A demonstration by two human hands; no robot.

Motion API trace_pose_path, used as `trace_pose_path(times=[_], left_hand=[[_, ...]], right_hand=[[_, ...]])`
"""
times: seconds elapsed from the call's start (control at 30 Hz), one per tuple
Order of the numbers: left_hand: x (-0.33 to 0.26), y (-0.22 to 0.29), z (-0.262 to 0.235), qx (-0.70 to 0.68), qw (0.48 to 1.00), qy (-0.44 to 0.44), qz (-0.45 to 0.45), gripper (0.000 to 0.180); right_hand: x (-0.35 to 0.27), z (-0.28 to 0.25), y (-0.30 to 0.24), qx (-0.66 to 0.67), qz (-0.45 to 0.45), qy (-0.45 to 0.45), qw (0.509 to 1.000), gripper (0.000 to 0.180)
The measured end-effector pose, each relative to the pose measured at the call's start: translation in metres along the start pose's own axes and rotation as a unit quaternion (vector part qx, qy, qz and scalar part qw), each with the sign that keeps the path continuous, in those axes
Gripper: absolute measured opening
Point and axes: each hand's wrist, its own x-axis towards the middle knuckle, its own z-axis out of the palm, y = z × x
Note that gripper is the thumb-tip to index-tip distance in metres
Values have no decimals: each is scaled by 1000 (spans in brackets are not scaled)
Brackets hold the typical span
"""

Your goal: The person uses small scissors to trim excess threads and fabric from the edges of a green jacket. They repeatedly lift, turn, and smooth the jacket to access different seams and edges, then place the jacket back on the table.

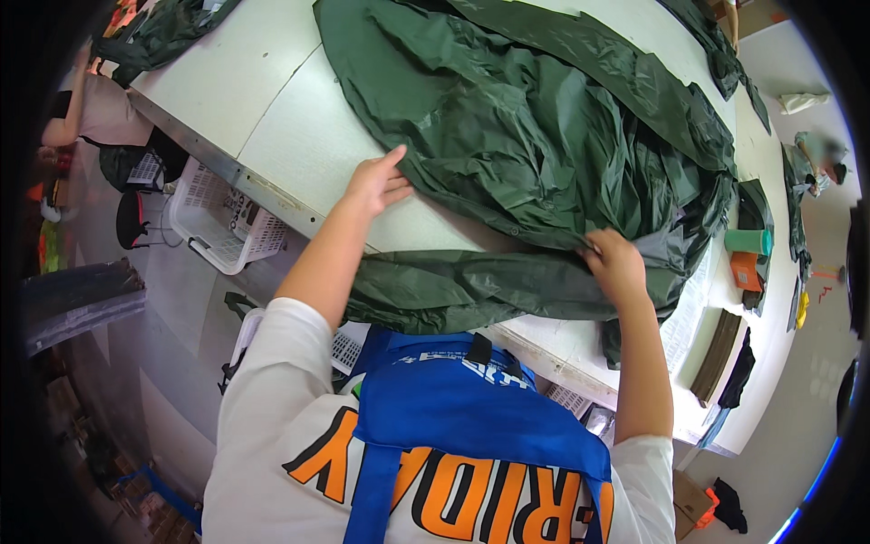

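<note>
A dark green raincoat [507, 118] of thin, shiny cloth lies spread and rumpled over the white table. One long section of it, like a sleeve, runs along the table's near edge. My left hand [376, 186] is at the coat's left edge, thumb and fingers apart, with the fingertips against or just under the cloth. Farther right, my right hand [620, 265] pinches the coat's near edge between thumb and fingers. A small round snap shows on that edge, between the two hands. Folds hide part of the coat's right side.
The white table [299, 136] has more green garments [168, 36] at its far left. A white plastic basket [222, 218] stands below its left edge. To the right are a teal cylinder [749, 241], an orange box [746, 270] and a brown strip [716, 358]. Other people are beyond.
</note>
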Motion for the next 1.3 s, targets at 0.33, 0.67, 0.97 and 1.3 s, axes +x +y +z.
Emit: trace_pose_path(times=[0.33,0.67,0.97,1.3], left_hand=[[-38,50,16,-63,970,-81,220,27],[-21,189,285,562,572,-300,517,66],[6,-11,185,786,504,-125,335,32],[1,-98,254,776,575,-168,200,97]], right_hand=[[-111,-72,-62,208,-81,-34,974,20],[-111,-76,77,660,332,248,626,14],[-221,15,138,258,488,147,821,22],[3,-13,92,-7,191,-41,981,53]])
